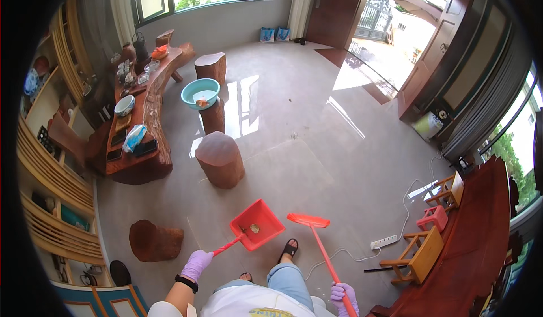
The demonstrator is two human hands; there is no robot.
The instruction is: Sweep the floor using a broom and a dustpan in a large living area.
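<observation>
My left hand (197, 264), in a purple glove, grips the handle of a red plastic dustpan (267, 232). A small pale scrap (254, 228) and some dark bits lie in the pan. In my right hand (344, 296), gloved the same way, is the red shaft of a broom (323, 249). The red bristle head (309, 220) is to the right of the dustpan, ahead of my sandaled foot (289, 250). Small dark debris (294, 135) is scattered on the grey tiled floor (271, 164) farther ahead.
Wooden stump stools (220, 160) and a live-edge tea table (140, 155) stand to the left. A turquoise basin (200, 93) rests on one stump. To the right are a power strip (384, 242) with trailing cable, small wooden stools (418, 255), a pink stool (432, 218) and a wooden bench (466, 232).
</observation>
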